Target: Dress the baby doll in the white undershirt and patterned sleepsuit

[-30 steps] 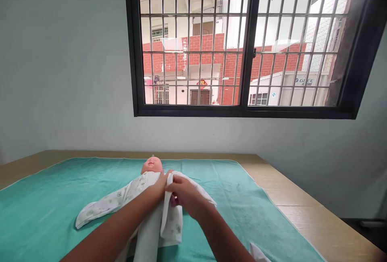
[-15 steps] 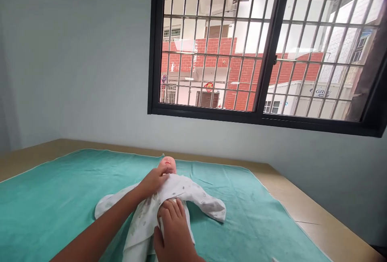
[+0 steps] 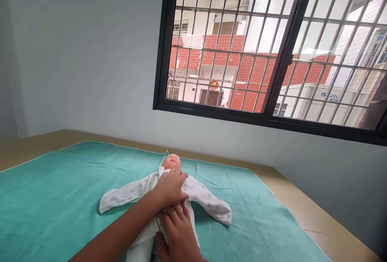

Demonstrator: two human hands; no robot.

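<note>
Lying face up on the turquoise cloth (image 3: pixel 57 189), the baby doll (image 3: pixel 172 160) has its head toward the far edge of the wooden table (image 3: pixel 338 229) and wears a white printed baby garment (image 3: pixel 211 203), sleeves spread left and right. The left hand (image 3: pixel 171 187) rests across its chest, fingers loosely bent and thumb apart; the right hand (image 3: pixel 179 229) lies just nearer, fingers close together on the garment's front (whether either one pinches any fabric, I cannot tell).
</note>
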